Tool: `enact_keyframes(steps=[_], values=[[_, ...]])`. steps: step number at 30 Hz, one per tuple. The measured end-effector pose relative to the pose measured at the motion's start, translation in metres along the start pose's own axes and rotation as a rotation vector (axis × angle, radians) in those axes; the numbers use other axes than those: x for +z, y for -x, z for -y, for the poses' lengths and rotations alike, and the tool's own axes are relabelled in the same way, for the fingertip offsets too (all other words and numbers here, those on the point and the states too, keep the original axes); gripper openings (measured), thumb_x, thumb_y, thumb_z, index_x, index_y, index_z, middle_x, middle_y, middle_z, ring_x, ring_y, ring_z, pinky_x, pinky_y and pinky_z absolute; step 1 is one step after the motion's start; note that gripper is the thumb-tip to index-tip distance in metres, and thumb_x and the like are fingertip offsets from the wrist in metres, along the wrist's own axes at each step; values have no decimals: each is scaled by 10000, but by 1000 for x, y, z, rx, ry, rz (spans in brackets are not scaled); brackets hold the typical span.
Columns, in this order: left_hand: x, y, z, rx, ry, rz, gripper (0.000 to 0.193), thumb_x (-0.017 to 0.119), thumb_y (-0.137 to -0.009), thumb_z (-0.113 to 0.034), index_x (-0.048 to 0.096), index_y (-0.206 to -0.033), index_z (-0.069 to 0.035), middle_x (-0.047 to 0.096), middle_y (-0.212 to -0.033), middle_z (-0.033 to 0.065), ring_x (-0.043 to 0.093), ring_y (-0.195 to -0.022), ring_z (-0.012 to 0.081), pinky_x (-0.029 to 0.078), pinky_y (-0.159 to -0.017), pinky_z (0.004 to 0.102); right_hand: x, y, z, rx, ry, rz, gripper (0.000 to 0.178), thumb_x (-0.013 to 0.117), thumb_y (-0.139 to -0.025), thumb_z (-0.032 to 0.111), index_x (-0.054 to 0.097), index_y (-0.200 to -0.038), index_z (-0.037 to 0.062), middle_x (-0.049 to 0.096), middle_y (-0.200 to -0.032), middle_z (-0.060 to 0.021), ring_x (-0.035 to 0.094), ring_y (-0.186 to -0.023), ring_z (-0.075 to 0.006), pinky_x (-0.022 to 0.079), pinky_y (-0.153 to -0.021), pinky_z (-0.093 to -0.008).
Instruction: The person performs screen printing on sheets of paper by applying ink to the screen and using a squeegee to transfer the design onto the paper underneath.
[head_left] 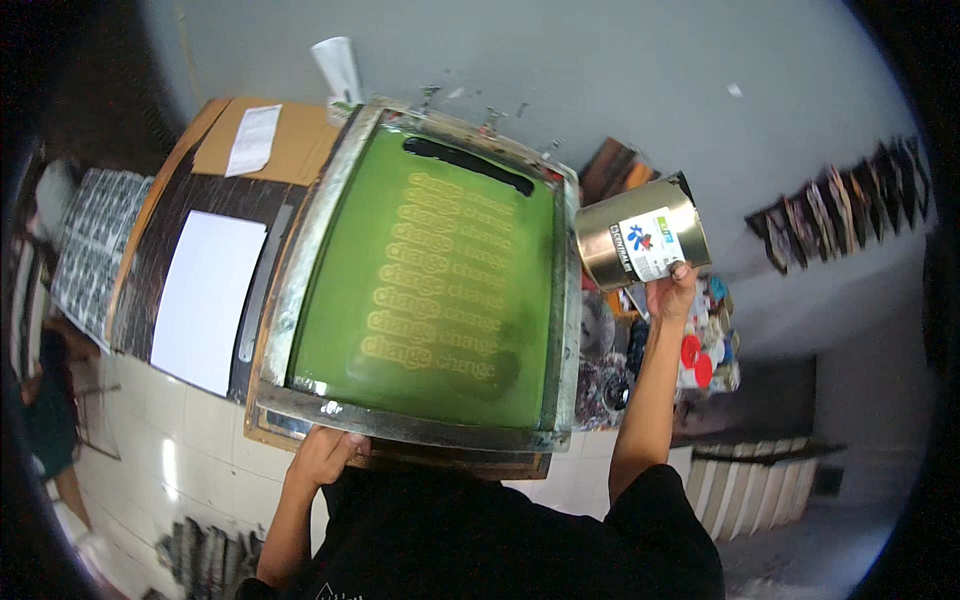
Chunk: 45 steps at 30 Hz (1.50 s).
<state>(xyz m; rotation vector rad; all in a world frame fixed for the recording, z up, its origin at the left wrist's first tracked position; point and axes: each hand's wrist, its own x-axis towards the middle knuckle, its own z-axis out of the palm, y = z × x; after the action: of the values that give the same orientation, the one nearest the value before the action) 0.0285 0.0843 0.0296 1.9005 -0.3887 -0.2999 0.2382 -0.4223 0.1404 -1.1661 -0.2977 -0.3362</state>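
Observation:
A large screen printing frame [285,300] with a metal border lies in front of me. Its green mesh [330,330] carries rows of repeated pale lettering. Across the far end of the mesh runs a thick strip of black ink [470,167]. My left hand [330,456] is closed on the near edge of the frame, left of its middle. To the right of the frame my right hand [672,292] holds a gold-coloured metal can [604,243] with a white label, raised and tilted. Fingers of the right hand are partly hidden behind the can, and its contents do not show.
Left of the frame is a dark table [150,270] with a stack of white paper [208,300] and cardboard [300,150]. Jars with red lids [697,362] crowd the right side. Squeegee-like blades [850,205] hang on the grey wall. A person [45,410] is at the far left.

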Motion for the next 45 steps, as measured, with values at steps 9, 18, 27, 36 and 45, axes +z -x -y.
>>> enact_keyframes(steps=[9,18,27,36,45], values=[[8,0,-5,-175,-1,-5,744,235,-1046,-507,670,-698,-14,503,-489,54,501,-474,177,406,-509,325,-18,161,49,-58,442,-359,907,889,-587,76,455,-1378,-24,581,-1309,-130,583,-1179,-223,457,-1041,-371],[27,-2,-11,-138,91,-109,750,258,-1028,-550,640,-698,6,597,-598,83,572,-561,185,447,-555,313,-50,264,0,37,761,-547,1195,913,-586,105,180,-1522,-10,483,-1397,-179,518,-1275,-279,410,-1097,-394],[24,3,-9,-278,72,-167,861,295,-948,-746,626,-726,16,627,-619,112,570,-473,169,411,-423,275,-67,297,-75,143,680,-740,1281,928,-547,174,131,-1541,45,481,-1407,-193,516,-1292,-312,408,-1114,-419],[21,11,4,-283,144,-176,796,313,-964,-719,603,-863,15,628,-652,118,570,-497,176,405,-417,277,-65,310,-70,231,646,-663,1346,908,-591,98,-10,-1574,58,461,-1444,-197,501,-1313,-302,407,-1116,-422],[34,9,0,-174,120,-232,684,312,-1023,-572,601,-818,13,618,-621,85,566,-497,158,438,-480,290,-112,379,-41,367,929,-843,635,649,-879,-62,424,-1468,9,604,-1317,-172,601,-1193,-213,484,-982,-336]])
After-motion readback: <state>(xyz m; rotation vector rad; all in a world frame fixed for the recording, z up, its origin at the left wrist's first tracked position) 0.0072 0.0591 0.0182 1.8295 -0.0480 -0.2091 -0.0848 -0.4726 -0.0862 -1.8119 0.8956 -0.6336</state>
